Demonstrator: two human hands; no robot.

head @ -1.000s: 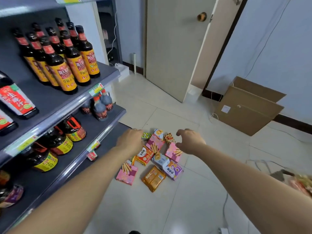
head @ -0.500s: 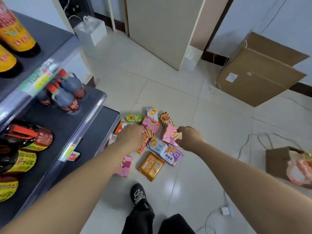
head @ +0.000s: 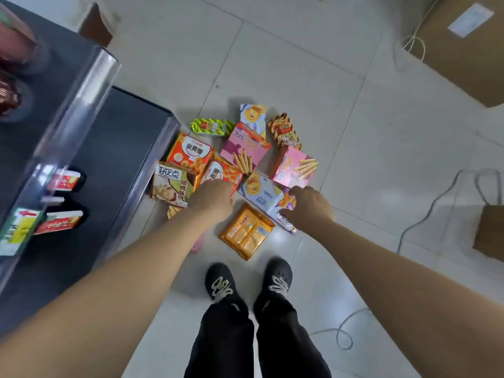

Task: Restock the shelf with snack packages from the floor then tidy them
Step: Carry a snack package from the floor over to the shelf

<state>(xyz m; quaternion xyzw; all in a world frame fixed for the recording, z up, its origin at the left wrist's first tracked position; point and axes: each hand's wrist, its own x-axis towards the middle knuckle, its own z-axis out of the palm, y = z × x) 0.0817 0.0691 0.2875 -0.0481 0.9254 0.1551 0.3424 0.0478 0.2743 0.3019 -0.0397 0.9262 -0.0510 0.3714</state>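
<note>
Several snack packages lie in a heap on the tiled floor beside the bottom shelf (head: 122, 137). My left hand (head: 211, 199) is down on the near end of a red-orange biscuit box (head: 222, 171); its fingers are hidden beneath it. My right hand (head: 309, 210) holds the purple end of a white and purple biscuit box (head: 261, 190), thumb and forefinger either side. An orange packet (head: 246, 231) lies between my hands, near my feet. Two pink wafer-stick boxes (head: 244, 148) (head: 296, 166) and a green striped packet (head: 212, 127) lie farther out.
The dark shelf unit stands at the left with a clear front rail (head: 71, 115) and small red packs (head: 64, 181) on the bottom board. A cardboard box (head: 463, 50) sits at the top right, a brown paper bag (head: 491, 230) at the right, cables (head: 422, 219) trail across the tiles. My black shoes (head: 221, 285) stand just behind the heap.
My head has tipped down and both hands have dropped from above the heap onto the packages. The right hand has shifted from the pink box to the white and purple box.
</note>
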